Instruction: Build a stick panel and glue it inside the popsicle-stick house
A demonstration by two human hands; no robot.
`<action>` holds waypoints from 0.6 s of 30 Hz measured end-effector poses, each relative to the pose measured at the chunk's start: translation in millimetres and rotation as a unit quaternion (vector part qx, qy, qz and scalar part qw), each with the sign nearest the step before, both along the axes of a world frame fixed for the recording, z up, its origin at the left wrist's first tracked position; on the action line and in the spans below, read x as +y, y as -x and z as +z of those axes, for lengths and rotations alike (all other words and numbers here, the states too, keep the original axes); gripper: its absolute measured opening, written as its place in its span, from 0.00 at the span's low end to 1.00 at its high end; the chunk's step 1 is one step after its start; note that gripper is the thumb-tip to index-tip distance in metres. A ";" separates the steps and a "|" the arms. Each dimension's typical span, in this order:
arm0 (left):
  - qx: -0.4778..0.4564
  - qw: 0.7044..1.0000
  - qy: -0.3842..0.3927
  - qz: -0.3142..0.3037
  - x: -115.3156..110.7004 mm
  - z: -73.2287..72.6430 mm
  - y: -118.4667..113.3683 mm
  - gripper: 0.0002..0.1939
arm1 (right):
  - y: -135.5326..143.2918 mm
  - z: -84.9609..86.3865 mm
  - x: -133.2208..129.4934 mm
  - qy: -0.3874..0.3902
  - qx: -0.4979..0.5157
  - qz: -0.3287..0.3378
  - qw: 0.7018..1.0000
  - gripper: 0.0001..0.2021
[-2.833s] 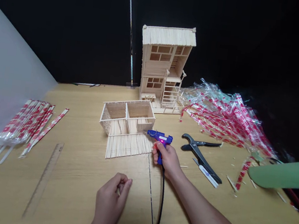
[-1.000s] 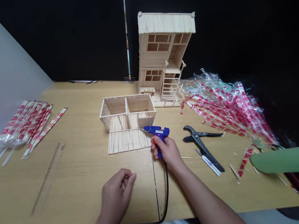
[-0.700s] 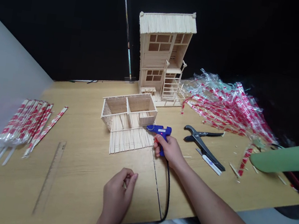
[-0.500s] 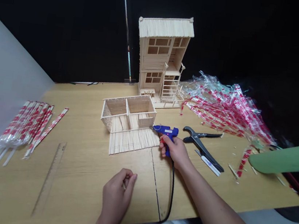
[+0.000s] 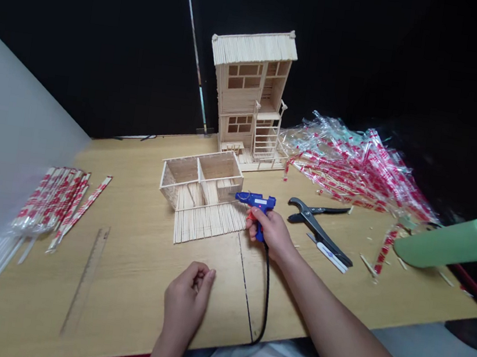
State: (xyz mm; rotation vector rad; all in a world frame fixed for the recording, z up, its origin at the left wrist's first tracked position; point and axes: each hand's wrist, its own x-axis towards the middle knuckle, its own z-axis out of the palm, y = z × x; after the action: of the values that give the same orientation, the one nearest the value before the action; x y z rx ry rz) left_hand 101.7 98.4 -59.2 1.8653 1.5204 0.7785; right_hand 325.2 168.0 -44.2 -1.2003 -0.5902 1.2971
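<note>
My right hand (image 5: pixel 269 230) is wrapped round the handle of a blue glue gun (image 5: pixel 257 200), its nozzle at the right side of a small open box-shaped stick frame (image 5: pixel 198 164). That frame has a middle divider, and a floor of pale sticks (image 5: pixel 210 221) extends from it toward me. Nearer the table's front edge, my left hand (image 5: pixel 188 295) rests with curled fingers; what it holds, if anything, is hidden. Behind stands a two-storey stick house (image 5: pixel 240 99) with a slatted roof and a ladder.
Red-and-white wrappers (image 5: pixel 354 164) are heaped at the right, behind black cutters (image 5: pixel 319 230), a white-handled knife (image 5: pixel 331 257) and a green cup (image 5: pixel 445 244). Wrapped sticks (image 5: pixel 51 198) and a clear ruler (image 5: pixel 87 276) lie at the left. A black cord runs from the glue gun.
The view has shifted slightly. The glue gun's nozzle has moved a little inward over the right end of the stick frame. My left hand stays curled near the front edge.
</note>
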 end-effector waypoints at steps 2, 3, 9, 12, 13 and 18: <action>-0.002 1.000 0.000 -0.002 -0.1 -0.3 -0.2 0.14 | -2.4 0.9 -2.1 -0.002 -0.002 -0.006 1.000 0.20; -0.002 1.000 0.001 -0.003 -0.1 -0.5 -0.1 0.14 | -2.0 1.8 -2.6 -0.004 -0.002 -0.003 1.000 0.20; -0.002 1.000 0.000 -0.004 -1.0 -0.8 0.8 0.14 | 11.7 6.2 3.1 -0.017 0.010 0.036 0.999 0.21; -0.010 1.000 0.002 -0.005 -1.4 0.7 0.9 0.13 | 13.3 2.5 4.7 -0.006 0.010 0.035 0.999 0.20; -0.012 1.000 0.002 -0.006 -1.5 1.1 0.9 0.13 | 12.4 0.8 3.9 0.004 0.006 0.032 0.999 0.19; -0.015 1.000 0.009 -0.010 -3.1 0.9 1.9 0.13 | 0.8 -2.9 -7.5 0.035 -0.023 0.020 0.999 0.19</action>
State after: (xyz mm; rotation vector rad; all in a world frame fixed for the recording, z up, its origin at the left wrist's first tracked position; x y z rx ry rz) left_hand 99.7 95.3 -58.2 1.8455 1.4830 0.7778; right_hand 324.4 160.5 -47.1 -1.2844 -0.6093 1.3348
